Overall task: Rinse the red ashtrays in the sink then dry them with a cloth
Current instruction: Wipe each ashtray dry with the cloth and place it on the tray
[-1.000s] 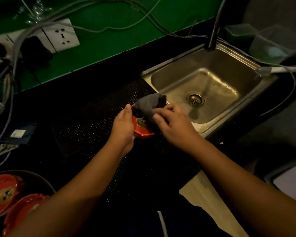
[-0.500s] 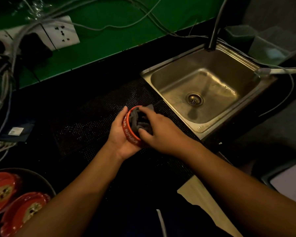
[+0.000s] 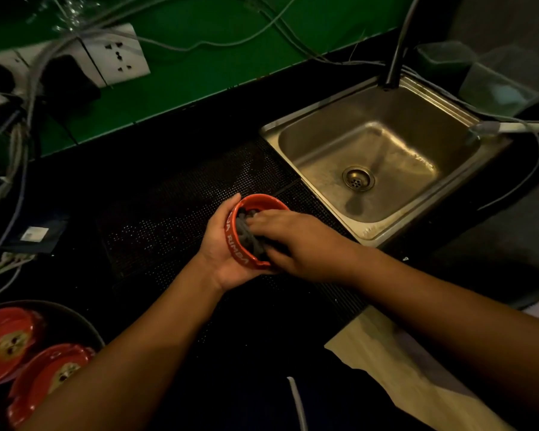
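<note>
At the centre of the frame, the left hand point(image 3: 220, 248) cups a red ashtray point(image 3: 234, 241) from the outside, with the fingers curled round its wall. The ashtray is tipped on its side with its opening facing the right of the frame, and white lettering shows on the outer wall. The right hand point(image 3: 296, 241) reaches into it, fingers bent and bunched on a grey cloth point(image 3: 250, 241) that it presses into the hollow. Both hands hold the ashtray above a black dotted mat point(image 3: 168, 213), just beside the near left corner of the steel sink point(image 3: 371, 239).

The sink fills the right centre of the frame, its drain in the middle of the basin. A dark tap point(image 3: 397, 48) rises from its far rim.

In the lower left corner, two more red ashtrays point(image 3: 7, 340) point(image 3: 49, 373) lie face up in a dark round tray point(image 3: 77, 315), well apart from the hands.

In the upper left, a white wall socket point(image 3: 119, 54) sits on a green wall point(image 3: 215, 63) among a tangle of grey cables point(image 3: 22, 126).
</note>
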### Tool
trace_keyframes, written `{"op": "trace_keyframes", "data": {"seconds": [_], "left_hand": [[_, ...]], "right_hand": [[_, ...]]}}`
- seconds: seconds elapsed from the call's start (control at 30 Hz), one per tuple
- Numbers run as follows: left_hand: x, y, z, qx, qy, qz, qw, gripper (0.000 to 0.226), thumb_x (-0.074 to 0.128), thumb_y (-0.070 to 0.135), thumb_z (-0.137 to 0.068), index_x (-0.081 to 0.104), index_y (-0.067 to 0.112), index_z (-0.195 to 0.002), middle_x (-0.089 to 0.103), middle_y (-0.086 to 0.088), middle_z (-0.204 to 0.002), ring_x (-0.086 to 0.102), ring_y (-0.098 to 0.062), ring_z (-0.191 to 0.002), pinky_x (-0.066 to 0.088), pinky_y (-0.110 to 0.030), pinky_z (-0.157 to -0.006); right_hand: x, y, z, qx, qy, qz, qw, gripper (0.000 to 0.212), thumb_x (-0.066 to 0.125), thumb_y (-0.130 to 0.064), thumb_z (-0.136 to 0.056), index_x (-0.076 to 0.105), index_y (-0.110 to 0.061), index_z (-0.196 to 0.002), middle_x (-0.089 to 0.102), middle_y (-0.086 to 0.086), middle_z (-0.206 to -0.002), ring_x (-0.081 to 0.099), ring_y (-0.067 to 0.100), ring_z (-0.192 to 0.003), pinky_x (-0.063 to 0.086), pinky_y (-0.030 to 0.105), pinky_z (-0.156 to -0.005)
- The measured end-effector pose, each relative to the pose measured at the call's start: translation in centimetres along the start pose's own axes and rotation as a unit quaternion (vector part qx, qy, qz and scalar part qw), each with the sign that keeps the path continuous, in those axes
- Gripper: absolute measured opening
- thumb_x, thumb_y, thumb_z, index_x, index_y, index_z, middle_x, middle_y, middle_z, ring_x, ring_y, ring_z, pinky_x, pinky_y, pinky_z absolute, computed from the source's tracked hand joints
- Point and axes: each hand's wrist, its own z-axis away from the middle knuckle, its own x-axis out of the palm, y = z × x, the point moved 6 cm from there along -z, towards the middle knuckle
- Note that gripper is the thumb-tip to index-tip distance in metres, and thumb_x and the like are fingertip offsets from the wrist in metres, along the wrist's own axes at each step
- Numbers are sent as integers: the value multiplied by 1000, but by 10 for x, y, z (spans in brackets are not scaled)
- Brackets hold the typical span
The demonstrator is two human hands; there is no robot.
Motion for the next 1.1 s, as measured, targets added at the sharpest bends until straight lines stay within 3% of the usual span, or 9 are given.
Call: {"op": "trace_keyframes", "data": {"seconds": [0.17, 0.27, 0.4, 0.57, 0.67, 0.8, 0.87, 0.97, 1.1], "left_hand": [[5, 9, 3, 23, 9, -16, 1000, 63, 39, 65, -85, 71, 18, -112, 66, -16, -120, 59, -34, -109, 42, -55, -95], [10, 15, 2, 62, 27, -26, 997, 57, 46, 59, -85, 66, 10, -107, 60, -16, -122, 56, -32, -111, 43, -53, -95], [16, 7, -1, 70, 37, -25, 997, 50, 46, 53, -86, 64, 9, -101, 64, -13, -98, 63, -26, -88, 50, -40, -82], [21, 9, -4, 112, 25, 3, 993, 51, 42, 48, -90, 72, 7, -93, 69, -13, -87, 67, -25, -81, 53, -35, -77], [26, 12, -5, 104, 20, 5, 994, 55, 37, 50, -92, 74, 10, -89, 69, -12, -90, 67, -25, -84, 49, -37, -83], [17, 23, 1, 94, 20, -19, 995, 61, 39, 59, -87, 69, 8, -103, 67, -15, -100, 64, -28, -92, 48, -41, -85], [19, 18, 3, 88, 19, -31, 995, 60, 39, 61, -87, 72, 13, -101, 68, -14, -101, 64, -28, -91, 48, -44, -85], [24, 15, 4, 90, 22, -27, 995, 61, 35, 60, -89, 76, 15, -88, 70, -12, -91, 68, -25, -81, 53, -41, -75], [16, 23, 9, 86, 21, -29, 996, 62, 39, 62, -87, 71, 11, -101, 69, -16, -98, 67, -28, -87, 50, -42, -81]], "right_hand": [[-1, 8, -10, 101, -64, 192, 974, 59, 60, -30, -85, 44, -14, -140, 45, 4, -146, 39, 26, -134, 44, 42, -103], [-7, 10, -14, 185, -100, 203, 956, 29, 58, -29, -87, 58, -15, -112, 60, 6, -116, 54, 26, -103, 51, 37, -80], [-9, 17, -9, 254, -148, -64, 954, 20, 57, -25, -86, 58, -18, -67, 65, -1, -74, 58, 15, -65, 43, 24, -60], [-12, 18, -6, 248, 32, -405, 879, 19, 55, -4, -89, 68, -14, -79, 66, 0, -73, 61, 7, -67, 51, 22, -68], [-19, 20, -9, 223, 112, -230, 940, 17, 58, -17, -83, 70, -22, -95, 70, 0, -84, 65, 16, -79, 54, 37, -79], [-20, 14, -5, 200, -64, 9, 978, 30, 55, -22, -83, 64, -32, -109, 67, -1, -95, 62, 23, -92, 50, 33, -78], [-31, 16, -7, 214, -40, 116, 969, 32, 53, -20, -86, 61, -30, -115, 66, 1, -105, 55, 26, -102, 50, 39, -82], [-32, 2, -15, 175, 26, 60, 982, 46, 56, -16, -86, 55, -34, -128, 62, -4, -118, 47, 21, -104, 47, 36, -87], [-26, 1, 5, 131, -69, -16, 989, 39, 58, -17, -86, 63, -32, -121, 68, 2, -110, 60, 20, -99, 40, 25, -82]]}}
